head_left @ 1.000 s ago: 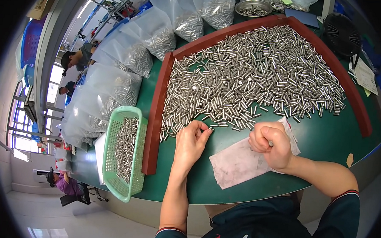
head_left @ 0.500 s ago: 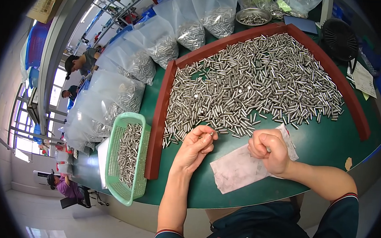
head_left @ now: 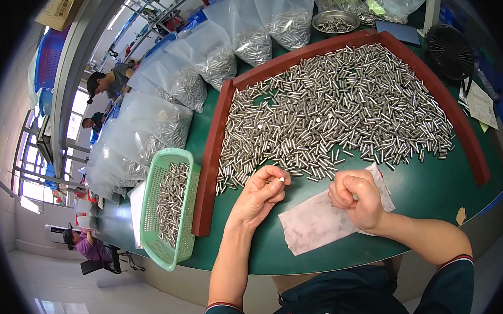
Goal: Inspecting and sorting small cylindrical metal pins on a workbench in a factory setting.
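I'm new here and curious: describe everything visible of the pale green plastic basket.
The pale green plastic-looking basket is long and open-topped, with rounded corners, a rim and perforated walls. It stands upright on the green tabletop, partly filled with silvery cylindrical metal pins, just left of the reddish-brown barrier; whether they touch is unclear.

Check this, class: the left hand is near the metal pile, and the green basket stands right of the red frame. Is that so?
Not quite: the head view shows the basket left of the frame; the left hand is near the pile.
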Tool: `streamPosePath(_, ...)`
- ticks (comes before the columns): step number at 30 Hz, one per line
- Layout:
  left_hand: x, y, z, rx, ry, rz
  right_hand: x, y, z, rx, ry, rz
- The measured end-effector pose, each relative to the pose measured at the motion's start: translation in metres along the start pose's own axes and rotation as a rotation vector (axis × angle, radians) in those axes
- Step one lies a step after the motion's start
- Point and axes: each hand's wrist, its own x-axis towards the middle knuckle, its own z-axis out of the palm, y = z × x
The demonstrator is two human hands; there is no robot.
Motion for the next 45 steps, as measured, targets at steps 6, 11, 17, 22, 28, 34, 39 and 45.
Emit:
streamPosePath(6, -0.001, 0.001, 0.003, 0.019, -0.085, 0.002, 0.001, 0.0, -0.001, 0.002, -0.005, -0.002)
streamPosePath(11, -0.001, 0.001, 0.003, 0.036, -0.122, -0.013, 0.0, 0.001, 0.0, 0.003, -0.006, -0.004)
streamPosePath(17, -0.004, -0.001, 0.003, 0.064, -0.1, -0.018, -0.002, 0.002, 0.001, 0.009, -0.001, -0.006)
streamPosePath(22, -0.009, -0.013, 0.038, 0.722, 0.008, 0.029, 0.001, 0.002, 0.0, -0.017, 0.029, -0.022)
streamPosePath(28, -0.014, -0.029, 0.063, 1.432, -0.058, 0.358, 0.003, 0.003, -0.002, -0.054, 0.007, -0.042)
streamPosePath(34, -0.014, -0.026, 0.063, 1.407, -0.022, 0.26, -0.003, -0.001, -0.002, -0.013, -0.02, -0.056)
streamPosePath(39, -0.015, -0.028, 0.064, 1.406, -0.018, 0.293, -0.006, 0.006, -0.002, 0.024, 0.019, -0.037)
streamPosePath(45, -0.015, -0.029, 0.066, 1.39, 0.046, 0.225, -0.003, 0.009, -0.004, 0.055, 0.008, -0.042)
